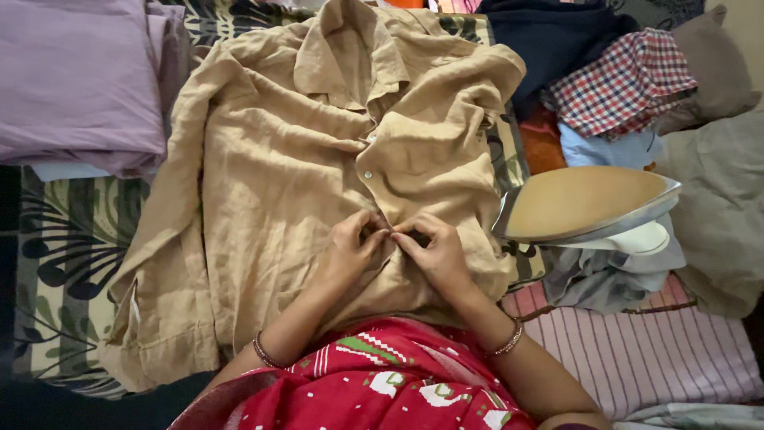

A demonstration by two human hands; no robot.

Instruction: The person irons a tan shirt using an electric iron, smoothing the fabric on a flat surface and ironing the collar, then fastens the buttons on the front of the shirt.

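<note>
Tan shirt point(318, 183) is spread front-up at frame centre. The placket low on the front is pinched by left hand point(354, 247) and right hand point(434, 251), grips clenched on the cloth. One upper button appears fastened; lower ones remain. Iron point(585, 207) rests at right.

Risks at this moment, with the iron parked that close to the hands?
1. The iron rests tilted, soleplate up, on a loose clothes heap; it may slide or tip toward the right hand.
2. Both hands, the left hand too, pinch the placket of the tan shirt, which lies wrinkled; a button could end up misaligned.
</note>
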